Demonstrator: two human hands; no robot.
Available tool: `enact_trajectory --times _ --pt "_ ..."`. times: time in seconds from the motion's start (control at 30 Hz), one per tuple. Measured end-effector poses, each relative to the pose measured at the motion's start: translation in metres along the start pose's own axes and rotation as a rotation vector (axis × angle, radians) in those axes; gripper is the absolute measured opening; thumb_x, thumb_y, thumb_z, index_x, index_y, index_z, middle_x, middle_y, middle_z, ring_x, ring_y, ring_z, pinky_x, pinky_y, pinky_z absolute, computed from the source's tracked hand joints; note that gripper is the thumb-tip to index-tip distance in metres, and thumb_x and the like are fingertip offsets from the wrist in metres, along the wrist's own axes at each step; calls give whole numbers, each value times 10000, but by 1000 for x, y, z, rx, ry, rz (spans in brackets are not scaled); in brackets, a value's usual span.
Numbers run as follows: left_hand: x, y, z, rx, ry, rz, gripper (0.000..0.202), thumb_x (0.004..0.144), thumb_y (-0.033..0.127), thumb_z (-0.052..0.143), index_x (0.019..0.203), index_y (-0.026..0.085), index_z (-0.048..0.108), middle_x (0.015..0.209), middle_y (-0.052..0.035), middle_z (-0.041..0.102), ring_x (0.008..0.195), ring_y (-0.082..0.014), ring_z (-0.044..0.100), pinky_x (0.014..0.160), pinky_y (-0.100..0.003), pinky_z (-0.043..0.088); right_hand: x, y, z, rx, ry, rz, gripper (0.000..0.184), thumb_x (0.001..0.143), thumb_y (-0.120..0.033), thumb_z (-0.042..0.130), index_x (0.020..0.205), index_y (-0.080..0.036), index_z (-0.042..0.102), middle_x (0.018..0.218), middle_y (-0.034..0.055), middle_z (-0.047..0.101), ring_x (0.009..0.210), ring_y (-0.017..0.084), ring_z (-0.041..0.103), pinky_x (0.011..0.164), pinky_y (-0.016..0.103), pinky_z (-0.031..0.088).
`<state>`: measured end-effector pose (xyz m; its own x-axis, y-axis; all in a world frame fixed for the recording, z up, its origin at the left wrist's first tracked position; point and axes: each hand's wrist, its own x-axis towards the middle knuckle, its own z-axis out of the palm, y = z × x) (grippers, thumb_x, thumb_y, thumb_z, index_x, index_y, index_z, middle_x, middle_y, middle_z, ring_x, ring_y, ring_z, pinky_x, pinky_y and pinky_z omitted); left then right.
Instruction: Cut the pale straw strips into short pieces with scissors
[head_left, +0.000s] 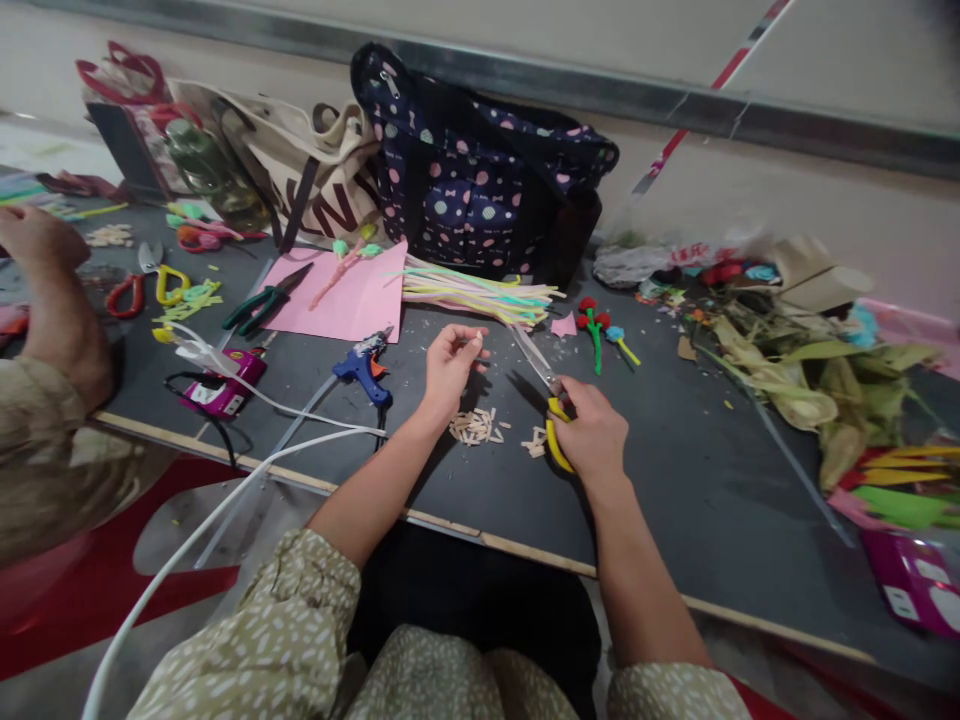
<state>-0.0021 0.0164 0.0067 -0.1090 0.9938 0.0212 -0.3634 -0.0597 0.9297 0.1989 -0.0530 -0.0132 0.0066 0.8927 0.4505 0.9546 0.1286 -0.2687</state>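
Note:
My right hand [596, 425] grips yellow-handled scissors [557, 435], their blades pointing up and left over the dark table. My left hand [452, 370] is pinched closed, with thumb and fingertips together around a tiny pale bit that is too small to name. Below and between the hands lies a pile of short wooden pieces [474, 428]. A smaller cluster of similar pieces [535, 442] sits beside the scissors' handles. Behind my hands is a bundle of pastel fuzzy stems [472, 290]. Left of my left hand rests a blue glue gun [365, 370].
Pliers [266, 300] lie on pink paper [337, 315]. A white cable [255, 480] crosses the front edge near a purple power strip [229, 382]. Fuzzy-stem flowers [595, 335] and dried leaves [802, 375] lie to the right. A polka-dot bag [480, 170] stands behind. Another person's arm [64, 300] is at left.

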Motion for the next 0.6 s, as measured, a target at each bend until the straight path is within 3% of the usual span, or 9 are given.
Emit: enact_trajectory --times 0.17,0.6 --pt "-5 1 4 -39 -19 -65 160 690 254 698 757 160 586 842 -63 700 604 -111 629 510 -221 503 0 1 0 182 2 16 333 743 -208 566 1067 -241 634 893 7 660 772 139 620 695 247 462" --pt "-2 -2 1 -65 -1 -53 229 641 299 773 742 152 630 734 -27 670 612 -109 618 527 -218 494 1 2 2 164 -5 14 341 732 -202 558 1062 -230 640 887 13 667 780 150 625 703 256 470"
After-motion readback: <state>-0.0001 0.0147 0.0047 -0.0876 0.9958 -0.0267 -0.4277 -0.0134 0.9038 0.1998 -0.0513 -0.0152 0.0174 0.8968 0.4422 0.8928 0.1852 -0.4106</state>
